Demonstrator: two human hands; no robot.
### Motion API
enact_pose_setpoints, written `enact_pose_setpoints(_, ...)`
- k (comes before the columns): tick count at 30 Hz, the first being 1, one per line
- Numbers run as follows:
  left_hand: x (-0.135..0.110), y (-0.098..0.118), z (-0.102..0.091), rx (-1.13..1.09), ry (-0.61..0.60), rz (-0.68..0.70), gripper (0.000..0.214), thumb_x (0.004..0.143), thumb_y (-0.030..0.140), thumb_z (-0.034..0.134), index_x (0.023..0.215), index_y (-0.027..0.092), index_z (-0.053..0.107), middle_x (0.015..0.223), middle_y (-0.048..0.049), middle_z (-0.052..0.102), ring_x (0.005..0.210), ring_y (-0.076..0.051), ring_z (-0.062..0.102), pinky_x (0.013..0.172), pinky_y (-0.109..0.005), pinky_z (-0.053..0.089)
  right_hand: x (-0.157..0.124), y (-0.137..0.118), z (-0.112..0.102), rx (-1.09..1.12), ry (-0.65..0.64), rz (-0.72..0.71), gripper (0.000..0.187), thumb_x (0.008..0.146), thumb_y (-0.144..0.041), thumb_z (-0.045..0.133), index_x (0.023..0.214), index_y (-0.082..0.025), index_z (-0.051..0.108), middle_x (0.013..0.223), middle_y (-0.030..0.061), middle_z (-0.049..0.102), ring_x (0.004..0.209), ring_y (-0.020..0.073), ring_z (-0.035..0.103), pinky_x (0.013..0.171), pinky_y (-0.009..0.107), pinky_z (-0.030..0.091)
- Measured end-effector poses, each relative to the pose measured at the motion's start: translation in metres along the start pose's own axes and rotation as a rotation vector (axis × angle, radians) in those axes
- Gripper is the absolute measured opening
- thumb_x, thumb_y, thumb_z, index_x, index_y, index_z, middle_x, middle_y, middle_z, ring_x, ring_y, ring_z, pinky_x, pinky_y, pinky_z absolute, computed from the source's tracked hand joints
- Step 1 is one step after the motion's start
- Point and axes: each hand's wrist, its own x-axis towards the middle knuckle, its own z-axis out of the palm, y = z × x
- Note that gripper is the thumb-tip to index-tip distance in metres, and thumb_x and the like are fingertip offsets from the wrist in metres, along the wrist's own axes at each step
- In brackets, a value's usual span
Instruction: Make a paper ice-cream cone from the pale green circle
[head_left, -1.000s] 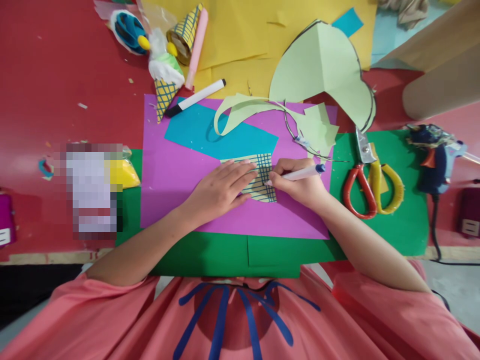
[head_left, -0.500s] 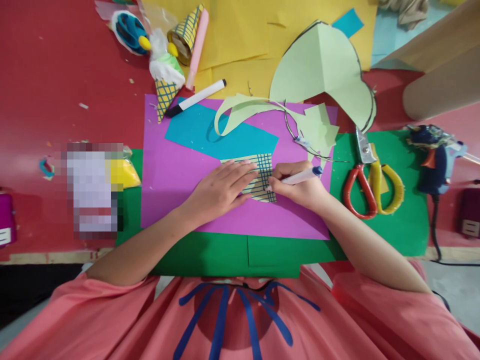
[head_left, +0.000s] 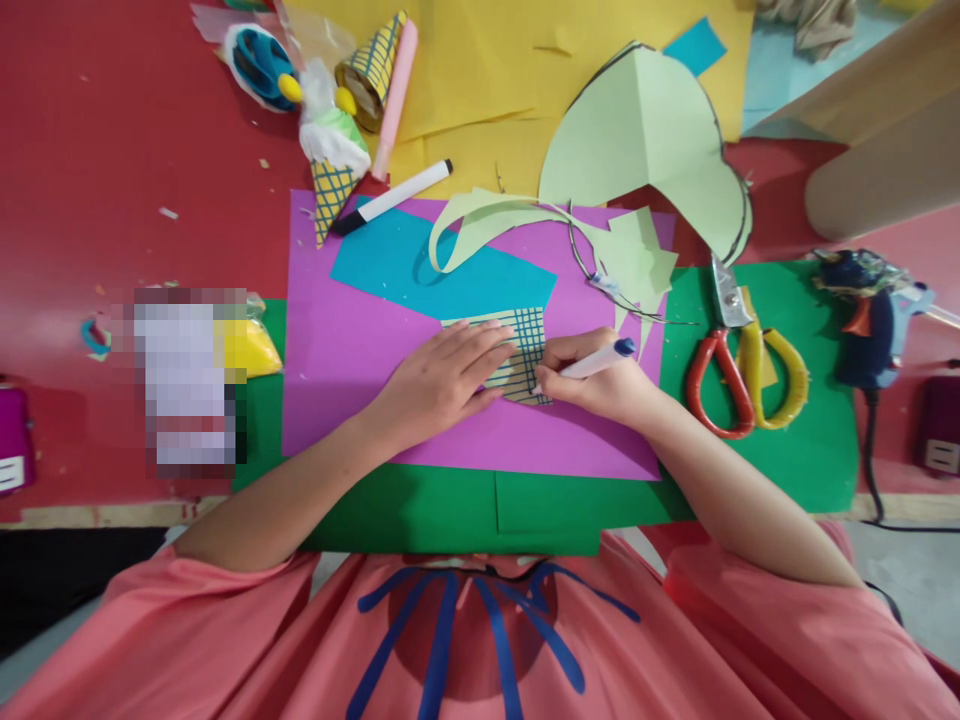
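Observation:
Under the outstretched fingers of my left hand (head_left: 442, 378) lies a small pale green paper piece (head_left: 529, 352) marked with blue lines, crossed into a grid along its right side. My left hand rests flat on it and covers much of its left part. My right hand (head_left: 600, 378) is closed around a white marker (head_left: 596, 360) with a blue end, its tip at the lower right part of the grid. Beneath both hands is a purple sheet (head_left: 352, 410), with a blue paper piece (head_left: 390, 260) just beyond.
Scissors (head_left: 726, 370) with red and yellow handles lie right, near a glue gun (head_left: 870, 330). Pale green scraps (head_left: 637, 250) and a large green cutout (head_left: 637, 130) are behind. A black-capped marker (head_left: 397, 195) and a paper ice-cream cone (head_left: 334, 190) lie at back left.
My right hand has drawn the marker slightly down toward the paper's lower edge, extending a vertical blue line. My left hand stays in place.

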Motion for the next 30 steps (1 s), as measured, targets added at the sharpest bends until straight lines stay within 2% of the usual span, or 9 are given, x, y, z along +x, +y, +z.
enact_pose_setpoints(4,0.0006,0.0000,-0.0003,0.007,-0.001,0.003,0.040,0.093,0.027,0.048,0.130,0.013,0.047,0.137,-0.0152,0.052,0.132,-0.026,0.044,0.112,-0.047,0.036,-0.0011,0.0002,-0.0001,0.018,-0.031,-0.005,0.030,0.073,-0.012,0.057,0.051,-0.018,0.037,0.049,-0.0080,0.029,0.048,0.0050,0.026,0.044,0.021,0.022)
enact_pose_setpoints(11,0.0003,-0.0010,0.0003,0.033,0.009,0.023,0.040,0.093,0.027,0.049,0.129,0.010,0.048,0.136,-0.0161,0.052,0.131,-0.026,0.045,0.111,-0.046,0.036,-0.0018,-0.0001,-0.0014,-0.022,-0.074,-0.023,0.040,0.079,-0.027,0.061,0.050,-0.018,0.036,0.050,-0.0074,0.029,0.050,0.0057,0.025,0.045,0.023,0.022)
enact_pose_setpoints(15,0.0003,0.0000,-0.0002,0.027,0.005,0.013,0.040,0.093,0.027,0.048,0.130,0.013,0.047,0.137,-0.0149,0.052,0.132,-0.025,0.044,0.112,-0.046,0.036,-0.0018,0.0002,-0.0006,-0.042,-0.089,-0.046,0.041,0.079,-0.028,0.063,0.050,-0.017,0.035,0.050,-0.0073,0.029,0.050,0.0056,0.025,0.046,0.023,0.021)
enact_pose_setpoints(20,-0.0003,0.0002,0.0004,0.016,0.003,0.005,0.040,0.093,0.027,0.048,0.131,0.013,0.047,0.137,-0.0147,0.051,0.132,-0.025,0.044,0.112,-0.046,0.035,-0.0001,-0.0010,-0.0045,0.050,-0.085,-0.011,0.031,0.075,-0.020,0.060,0.050,-0.017,0.043,0.048,-0.0061,0.039,0.046,0.0051,0.033,0.043,0.021,0.025)
enact_pose_setpoints(22,-0.0009,-0.0004,0.0009,0.015,-0.003,0.003,0.042,0.093,0.027,0.048,0.133,0.014,0.046,0.138,-0.0142,0.051,0.133,-0.025,0.043,0.113,-0.046,0.035,0.0007,-0.0002,-0.0073,0.203,-0.024,0.070,0.025,0.074,-0.018,0.058,0.051,-0.017,0.048,0.048,-0.0045,0.047,0.044,0.0062,0.041,0.041,0.020,0.029)
enact_pose_setpoints(25,-0.0018,-0.0009,0.0007,0.021,-0.014,0.010,0.043,0.093,0.025,0.049,0.134,0.015,0.045,0.140,-0.0136,0.050,0.134,-0.025,0.042,0.113,-0.047,0.034,0.0016,0.0034,-0.0093,0.445,0.149,0.169,0.024,0.078,-0.025,0.057,0.056,-0.017,0.054,0.047,-0.0026,0.054,0.039,0.0078,0.046,0.036,0.021,0.032)
enact_pose_setpoints(27,-0.0023,-0.0006,0.0001,0.030,-0.015,0.018,0.042,0.092,0.024,0.050,0.133,0.014,0.046,0.141,-0.0141,0.049,0.134,-0.026,0.042,0.113,-0.047,0.034,0.0019,0.0063,-0.0084,0.528,0.246,0.160,0.028,0.084,-0.033,0.055,0.061,-0.018,0.058,0.046,-0.0029,0.053,0.035,0.0077,0.043,0.033,0.022,0.031)
enact_pose_setpoints(30,-0.0035,0.0009,0.0005,0.043,-0.025,0.054,0.041,0.092,0.023,0.050,0.131,0.012,0.048,0.141,-0.0157,0.048,0.134,-0.027,0.042,0.112,-0.048,0.035,0.0015,0.0089,-0.0055,0.502,0.337,0.085,0.026,0.087,-0.039,0.058,0.072,-0.019,0.063,0.047,-0.0037,0.053,0.036,0.0083,0.043,0.035,0.023,0.032)
